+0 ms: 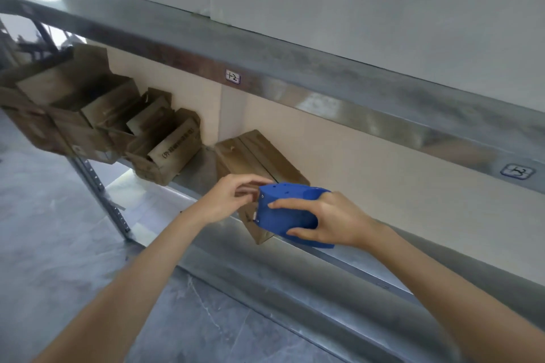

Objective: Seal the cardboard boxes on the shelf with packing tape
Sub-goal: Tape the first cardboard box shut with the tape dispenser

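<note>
Item 1. Blue moulded-plastic tape dispenser (290, 209), rounded body with small holes on top.
- Location: held in the air just in front of the lower shelf edge, over the near corner of item 2.
- Hold: right hand (333, 221) is wrapped round the body, fingers spread along the near side and thumb behind.
- Left hand (233, 194): fingers are curled together at the dispenser's mouth. Whether they pinch a tape end cannot be told, as no tape is visible.
- Handling, judged: rigid, light, smooth shell. Best gripped round the body as now, keeping clear of the front end, where a cutting edge is likely.

Item 2. Closed brown cardboard box (256, 156), flaps folded shut with a centre seam showing.
- Location: on the grey metal lower shelf (339, 262), well apart from the back wall.
- Handling, judged: light, and stiff at the edges but yielding along the seam. It may slide on bare metal, so steady it with a flat hand on top while taping.

Item 3. Open brown cardboard boxes (165, 150), flaps up.
- Location: clustered further left on the same shelf.
- Status: unsealed.
- Handling, judged: flaps are floppy and need folding and holding down first.

Item 4. Grey metal upper shelf beam (295, 82).
- Carries a small white label (232, 76).
</note>
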{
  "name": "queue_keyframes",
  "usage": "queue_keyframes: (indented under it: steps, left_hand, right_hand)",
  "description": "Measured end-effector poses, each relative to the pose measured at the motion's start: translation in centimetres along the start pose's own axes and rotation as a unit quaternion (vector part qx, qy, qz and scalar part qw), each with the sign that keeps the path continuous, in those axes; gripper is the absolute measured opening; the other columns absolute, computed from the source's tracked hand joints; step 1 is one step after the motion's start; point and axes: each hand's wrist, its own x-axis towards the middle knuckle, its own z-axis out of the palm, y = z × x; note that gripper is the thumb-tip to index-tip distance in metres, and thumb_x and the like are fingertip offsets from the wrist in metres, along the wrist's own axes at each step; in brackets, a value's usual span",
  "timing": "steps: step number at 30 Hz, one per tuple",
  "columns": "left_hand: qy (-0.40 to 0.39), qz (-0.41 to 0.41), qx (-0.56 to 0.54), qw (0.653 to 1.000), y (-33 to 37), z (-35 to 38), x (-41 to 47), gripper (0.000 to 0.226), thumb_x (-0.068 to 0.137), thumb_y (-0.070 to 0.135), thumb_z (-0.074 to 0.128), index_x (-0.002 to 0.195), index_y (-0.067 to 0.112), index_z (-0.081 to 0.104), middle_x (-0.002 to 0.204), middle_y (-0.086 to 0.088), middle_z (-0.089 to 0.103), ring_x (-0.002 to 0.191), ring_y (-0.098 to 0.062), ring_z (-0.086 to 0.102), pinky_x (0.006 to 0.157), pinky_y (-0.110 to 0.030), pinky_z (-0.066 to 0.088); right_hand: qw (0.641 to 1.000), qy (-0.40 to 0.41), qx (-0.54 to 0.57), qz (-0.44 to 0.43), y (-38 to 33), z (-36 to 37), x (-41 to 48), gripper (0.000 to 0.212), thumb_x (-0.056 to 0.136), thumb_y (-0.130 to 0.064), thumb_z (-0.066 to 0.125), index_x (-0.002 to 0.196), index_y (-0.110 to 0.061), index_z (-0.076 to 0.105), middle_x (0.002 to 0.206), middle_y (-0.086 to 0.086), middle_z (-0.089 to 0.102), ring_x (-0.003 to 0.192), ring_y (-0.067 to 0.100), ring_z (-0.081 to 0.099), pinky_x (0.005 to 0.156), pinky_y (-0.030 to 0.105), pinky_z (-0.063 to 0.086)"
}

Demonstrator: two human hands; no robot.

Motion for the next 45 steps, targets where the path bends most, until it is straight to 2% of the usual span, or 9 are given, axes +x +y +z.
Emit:
queue_keyframes:
  steps: [5, 12, 17, 20, 27, 31, 35, 42, 45]
  left_hand:
    - [0.019, -0.007, -0.045, 0.999, 0.2, 1.8, -0.8, 0.043, 0.091, -0.016, 0.046, 0.116, 0.011, 0.068, 0.113, -0.002, 0.071, 0.108, -0.014, 0.066, 0.093, -0.026, 0.052]
    - [0.044, -0.037, -0.102, 0.993, 1.1, 4.2, -2.0, 0.040, 0.095, -0.006, 0.054, 0.109, 0.027, 0.070, 0.114, 0.006, 0.072, 0.110, -0.013, 0.065, 0.094, -0.028, 0.052]
    - [0.047, -0.056, -0.117, 0.990, 1.8, 4.9, -2.6, 0.034, 0.095, -0.007, 0.053, 0.118, 0.014, 0.066, 0.119, -0.002, 0.069, 0.114, -0.020, 0.064, 0.099, -0.034, 0.051]
    - [0.061, -0.061, -0.131, 0.988, 2.4, 5.0, -2.7, 0.040, 0.093, -0.014, 0.051, 0.119, 0.013, 0.064, 0.120, -0.007, 0.069, 0.112, -0.019, 0.064, 0.097, -0.029, 0.051]
    - [0.060, -0.068, -0.081, 0.993, 1.9, 5.1, -2.5, 0.041, 0.088, -0.012, 0.060, 0.118, 0.015, 0.066, 0.116, -0.001, 0.069, 0.099, -0.023, 0.070, 0.086, -0.028, 0.056]
    - [0.089, -0.074, -0.043, 0.992, 1.5, 5.2, -2.1, 0.036, 0.087, -0.013, 0.061, 0.106, 0.017, 0.068, 0.104, -0.003, 0.071, 0.097, -0.007, 0.067, 0.082, -0.019, 0.052]
    - [0.117, -0.087, -0.045, 0.988, 1.2, 4.9, -1.7, 0.040, 0.084, -0.019, 0.054, 0.101, 0.015, 0.066, 0.092, -0.008, 0.069, 0.080, -0.004, 0.065, 0.074, -0.016, 0.051]
    - [0.145, -0.086, -0.052, 0.984, 1.2, 4.4, -1.2, 0.042, 0.083, -0.020, 0.055, 0.107, 0.013, 0.064, 0.083, -0.004, 0.071, 0.078, -0.013, 0.068, 0.075, -0.026, 0.056]
    - [0.140, -0.069, -0.057, 0.986, 1.7, 3.5, -1.1, 0.043, 0.083, -0.019, 0.057, 0.107, 0.017, 0.063, 0.084, -0.006, 0.071, 0.077, -0.011, 0.068, 0.070, -0.020, 0.053]
  right_hand:
    - [0.999, 0.011, 0.006, -0.031, 0.4, -0.2, -1.3, 0.053, 0.090, -0.048, 0.061, 0.139, -0.052, 0.043, 0.051, -0.002, 0.045, 0.047, 0.016, 0.033, 0.053, 0.034, 0.048]
    - [0.998, 0.009, 0.029, -0.059, 1.3, -0.4, -3.4, 0.051, 0.091, -0.053, 0.054, 0.140, -0.055, 0.039, 0.055, -0.001, 0.052, 0.048, 0.015, 0.036, 0.055, 0.035, 0.048]
    - [0.991, 0.027, 0.119, -0.052, 1.6, -0.3, -4.4, 0.053, 0.088, -0.053, 0.061, 0.137, -0.058, 0.041, 0.072, -0.008, 0.064, 0.049, 0.008, 0.041, 0.058, 0.017, 0.041]
    - [0.980, 0.053, 0.186, -0.036, 1.8, -0.1, -4.4, 0.056, 0.085, -0.047, 0.069, 0.134, -0.058, 0.045, 0.062, -0.023, 0.055, 0.047, 0.013, 0.042, 0.053, 0.009, 0.033]
    - [0.990, 0.005, 0.133, -0.043, 1.3, 0.0, -4.4, 0.059, 0.084, -0.057, 0.065, 0.137, -0.060, 0.038, 0.076, -0.035, 0.054, 0.060, 0.001, 0.049, 0.058, 0.006, 0.033]
    - [0.992, -0.055, 0.096, -0.065, 1.6, -0.1, -3.7, 0.065, 0.089, -0.052, 0.062, 0.143, -0.057, 0.027, 0.119, -0.016, 0.059, 0.078, 0.008, 0.054, 0.070, 0.013, 0.033]
    - [0.990, -0.080, 0.109, -0.043, 1.6, 0.1, -3.2, 0.062, 0.093, -0.041, 0.062, 0.145, -0.053, 0.029, 0.071, -0.020, 0.043, 0.066, -0.002, 0.046, 0.063, 0.009, 0.032]
    - [0.987, -0.080, 0.125, -0.067, 2.3, -0.8, -2.7, 0.058, 0.096, -0.043, 0.057, 0.143, -0.055, 0.026, 0.100, 0.006, 0.065, 0.062, 0.015, 0.048, 0.060, 0.011, 0.033]
    - [0.986, -0.070, 0.136, -0.070, 2.5, -1.5, -2.5, 0.057, 0.095, -0.043, 0.058, 0.141, -0.057, 0.028, 0.095, 0.007, 0.066, 0.058, 0.018, 0.046, 0.057, 0.013, 0.034]
